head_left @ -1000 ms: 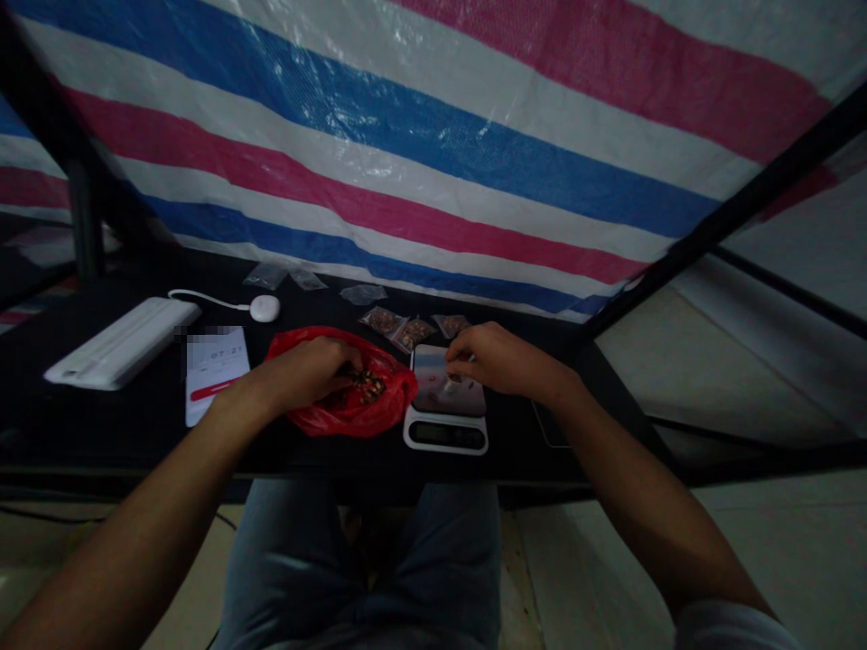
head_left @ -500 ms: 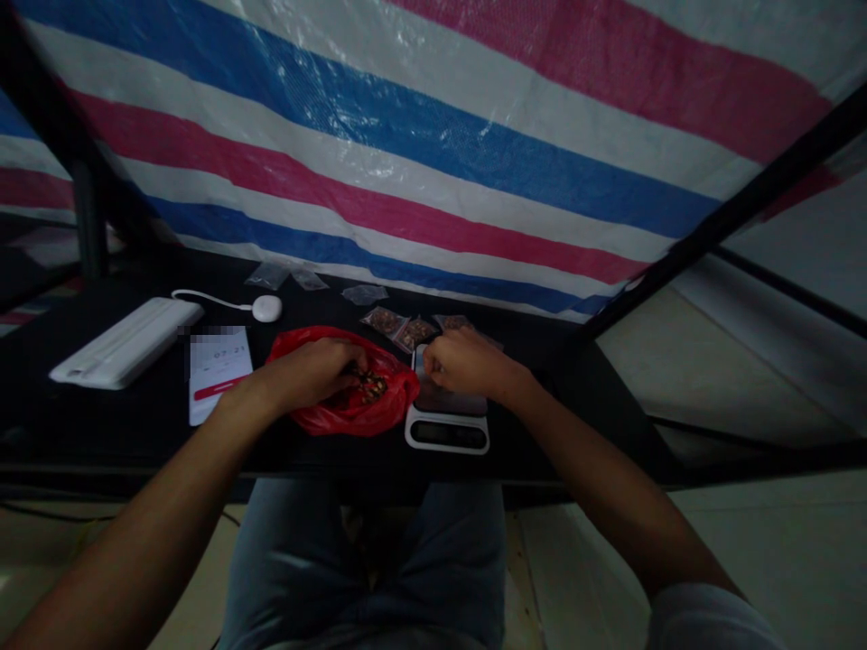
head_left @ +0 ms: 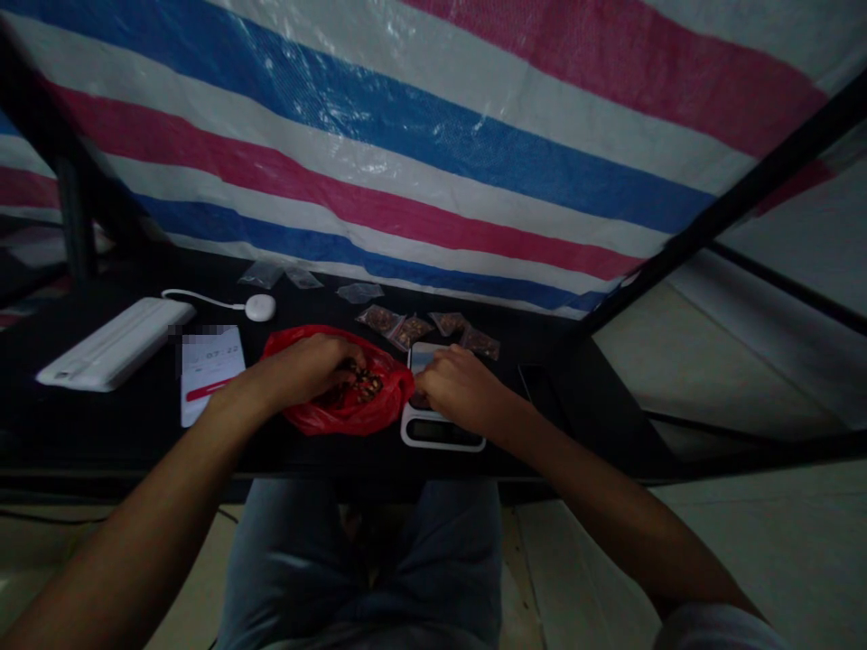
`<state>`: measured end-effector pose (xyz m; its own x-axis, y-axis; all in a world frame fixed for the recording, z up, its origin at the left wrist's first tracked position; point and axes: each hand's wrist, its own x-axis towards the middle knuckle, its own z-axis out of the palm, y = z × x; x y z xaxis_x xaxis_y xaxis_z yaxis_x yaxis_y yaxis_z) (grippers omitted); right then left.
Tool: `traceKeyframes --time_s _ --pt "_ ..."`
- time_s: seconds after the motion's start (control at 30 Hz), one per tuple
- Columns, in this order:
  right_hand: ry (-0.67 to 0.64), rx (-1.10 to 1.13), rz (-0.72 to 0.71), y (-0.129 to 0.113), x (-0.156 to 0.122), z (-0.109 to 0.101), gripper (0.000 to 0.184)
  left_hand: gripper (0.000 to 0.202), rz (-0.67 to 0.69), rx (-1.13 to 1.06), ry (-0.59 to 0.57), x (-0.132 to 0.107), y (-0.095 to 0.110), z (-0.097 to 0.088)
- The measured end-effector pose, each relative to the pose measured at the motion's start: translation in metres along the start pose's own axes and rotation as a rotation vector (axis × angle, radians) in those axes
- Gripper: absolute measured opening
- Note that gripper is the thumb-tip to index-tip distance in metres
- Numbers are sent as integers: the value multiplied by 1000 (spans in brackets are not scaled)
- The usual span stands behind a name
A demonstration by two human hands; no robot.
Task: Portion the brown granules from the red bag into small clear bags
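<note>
A red plastic bag point(head_left: 339, 411) lies open on the black table point(head_left: 101, 424), with small brown pieces point(head_left: 366, 385) inside. My left hand point(head_left: 308, 366) reaches into the bag, fingers curled over the pieces. A small white scale point(head_left: 437, 431) stands just right of the bag. My right hand point(head_left: 457, 388) rests over the scale's platform, fingers curled; what they hold is hidden. Several small filled clear packets point(head_left: 413, 327) lie behind the scale.
A phone point(head_left: 209, 370) with a lit screen lies left of the bag. A white box point(head_left: 112, 343) and a white puck with a cord point(head_left: 259, 308) sit further left. Empty clear packets point(head_left: 304, 280) lie near the striped tarp point(head_left: 433, 153). A dark phone point(head_left: 542, 384) lies right of the scale.
My right hand has moved left and toward me, from the scale's far right side to its near left part. A filled packet now shows behind the scale. My left hand stays in the bag.
</note>
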<state>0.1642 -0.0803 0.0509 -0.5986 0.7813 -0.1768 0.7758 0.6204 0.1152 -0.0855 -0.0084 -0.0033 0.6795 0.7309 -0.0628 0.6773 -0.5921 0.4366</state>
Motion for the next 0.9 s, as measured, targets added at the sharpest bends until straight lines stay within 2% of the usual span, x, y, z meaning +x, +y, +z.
traceKeyframes --time_s 0.1,0.2,0.3,0.4,0.47,0.6,0.67,0.77,0.9 --pt "110 115 -23 16 -11 -6 13 28 -1 1 7 -2 0 -2" --pt "236 253 61 38 -22 -10 9 25 27 -18 6 -3 0 -6" --pt "246 345 102 53 -27 -6 6 23 42 -19 2 -1 6 -11" --pt "244 444 36 57 -29 2 9 24 84 -28 4 5 22 -21" --pt "295 526 13 59 -31 8 13 25 120 -27 12 12 37 -29" --pt "440 648 136 68 -40 19 16 24 227 -16 45 32 68 -42" --pt "409 653 195 73 -45 29 17 24 285 -24 47 45 85 -44" --pt "290 640 196 77 -50 44 15 25 324 -15 24 64 108 -41" --pt "256 677 187 74 -53 57 15 24 314 35 -92 81 126 -30"
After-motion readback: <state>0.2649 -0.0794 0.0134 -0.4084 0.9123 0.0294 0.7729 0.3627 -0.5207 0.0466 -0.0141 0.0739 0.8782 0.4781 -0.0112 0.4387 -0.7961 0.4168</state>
